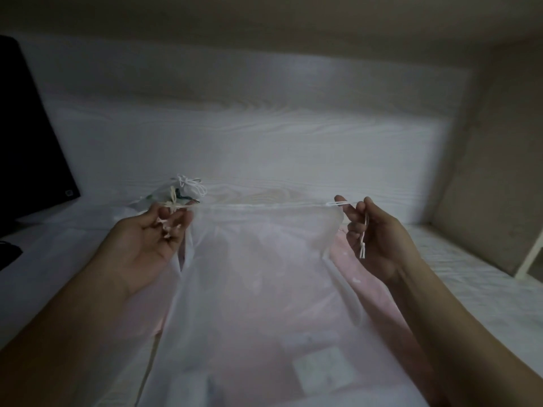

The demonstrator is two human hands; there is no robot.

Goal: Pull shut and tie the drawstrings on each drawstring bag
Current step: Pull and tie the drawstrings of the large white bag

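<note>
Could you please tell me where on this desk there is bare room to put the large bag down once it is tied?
Bare desk runs from the wall to the large bag's top edge. Crowded on the left: small tied bag, dark monitor.

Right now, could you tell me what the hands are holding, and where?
Each pinches a drawstring of the sheer bag: left hand at its left end, right hand at its right end.
</note>
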